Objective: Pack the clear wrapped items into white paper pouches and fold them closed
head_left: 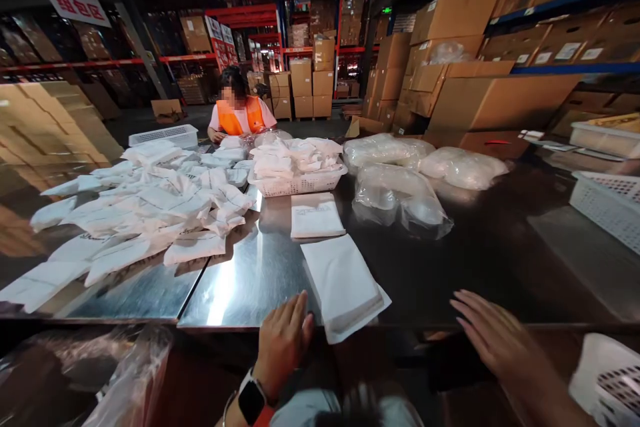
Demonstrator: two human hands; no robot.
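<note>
Left hand (pixel 283 340) flat, fingers spread, empty, at near counter (pixel 240 280) edge, just beside white flat packet (pixel 343 287). Right hand (pixel 493 333) open, empty, well apart. Many packets (pixel 150 207) heaped left, more in basket (pixel 300 180); bagged stock (pixel 400 193) unopened beyond — work judged partway.
</note>
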